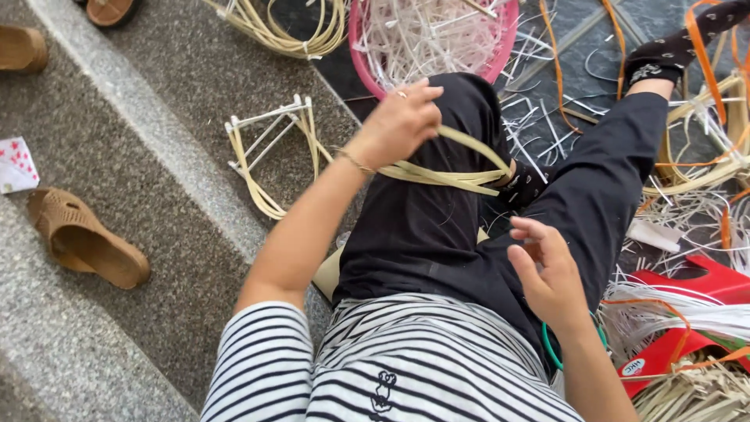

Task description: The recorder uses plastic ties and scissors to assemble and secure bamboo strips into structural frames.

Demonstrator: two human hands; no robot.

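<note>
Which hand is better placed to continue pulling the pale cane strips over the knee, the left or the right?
Probably the left hand: it already grips the cane strips above the knee. The right hand is open and apart from them, holding nothing.

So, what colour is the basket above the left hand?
Pink basket, seen in the head view.

Three tan sandals (86, 242), one pink basket (367, 70), one red stool (703, 312).

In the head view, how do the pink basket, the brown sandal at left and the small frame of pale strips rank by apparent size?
1. Pink basket, though cut off by the picture's top edge.
2 and 3. Frame of pale strips and brown sandal look alike; I cannot rank them.
</note>
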